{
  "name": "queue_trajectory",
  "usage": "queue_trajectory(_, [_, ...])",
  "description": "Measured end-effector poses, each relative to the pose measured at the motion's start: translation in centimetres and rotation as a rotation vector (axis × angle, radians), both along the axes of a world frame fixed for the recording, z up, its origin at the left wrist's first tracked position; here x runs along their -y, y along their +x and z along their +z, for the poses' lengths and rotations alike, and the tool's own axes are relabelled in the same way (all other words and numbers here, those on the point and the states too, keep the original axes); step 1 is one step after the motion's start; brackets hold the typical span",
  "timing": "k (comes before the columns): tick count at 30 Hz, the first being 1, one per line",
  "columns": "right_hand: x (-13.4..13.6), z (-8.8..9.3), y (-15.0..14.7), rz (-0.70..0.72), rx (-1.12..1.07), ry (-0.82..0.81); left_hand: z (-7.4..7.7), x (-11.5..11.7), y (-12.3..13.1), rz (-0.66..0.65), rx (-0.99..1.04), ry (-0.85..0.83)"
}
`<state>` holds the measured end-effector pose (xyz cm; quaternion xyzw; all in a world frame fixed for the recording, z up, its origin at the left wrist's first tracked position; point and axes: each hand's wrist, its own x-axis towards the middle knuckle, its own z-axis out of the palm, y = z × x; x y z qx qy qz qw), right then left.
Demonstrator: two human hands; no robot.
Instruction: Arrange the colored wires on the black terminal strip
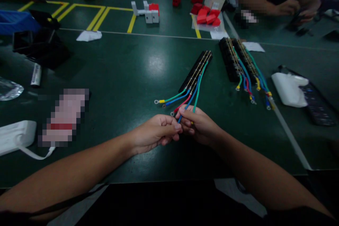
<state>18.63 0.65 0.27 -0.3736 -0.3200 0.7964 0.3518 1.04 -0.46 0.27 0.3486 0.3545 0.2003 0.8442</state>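
A black terminal strip (197, 67) lies on the dark green table (127, 77) with green, blue and red wires (189, 95) trailing from it toward me. My right hand (198, 125) is closed round the near ends of a blue and a green wire. Touching it from the left, my left hand (156, 132) is curled into a pinch at the same wire ends; what its fingers hold is hidden. Other wire ends with ring lugs (156, 101) lie loose on the table just beyond my hands.
Two more wired black strips (238, 60) lie to the right, beside a white block (288, 90). Red parts (208, 16) and a white-and-red fixture (148, 10) sit at the back. Another person's arms (278, 3) work at the far right. A white box (16, 136) rests near left.
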Motion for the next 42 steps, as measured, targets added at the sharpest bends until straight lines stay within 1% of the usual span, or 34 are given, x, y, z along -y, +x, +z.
queue_trajectory(3, [0.0, -0.04, -0.01, 0.002, 0.009, 0.015, -0.07, -0.09, -0.16, -0.042, 0.014, -0.018])
queue_trajectory(6, [0.02, -0.09, -0.07, 0.005, 0.032, 0.026, -0.27, -0.11, -0.19, -0.044, 0.023, -0.008])
queue_trajectory(15, [0.05, -0.34, -0.14, 0.015, 0.059, 0.052, -0.3, 0.15, 0.13, 0.055, -0.027, 0.027])
queue_trajectory(18, [0.1, -0.43, -0.07, 0.026, 0.046, 0.056, -0.25, 0.08, 0.13, 0.044, -0.024, 0.019])
queue_trajectory(23, [0.04, -0.45, -0.06, 0.051, 0.03, 0.088, -0.33, -0.03, 0.03, -0.01, 0.015, -0.003])
queue_trajectory(28, [-0.03, -0.47, -0.08, 0.067, 0.026, 0.094, -0.35, -0.1, -0.06, -0.024, 0.032, -0.01])
queue_trajectory(31, [-0.05, -0.5, -0.07, 0.072, 0.027, 0.093, -0.38, -0.07, -0.04, -0.015, 0.017, 0.003])
queue_trajectory(36, [-0.13, -0.74, -0.04, 0.074, 0.041, 0.089, -0.54, 0.22, 0.09, 0.037, 0.031, 0.031])
queue_trajectory(42, [-0.17, -0.86, -0.1, 0.107, 0.045, 0.094, -0.46, 0.33, 0.19, 0.028, -0.018, 0.047])
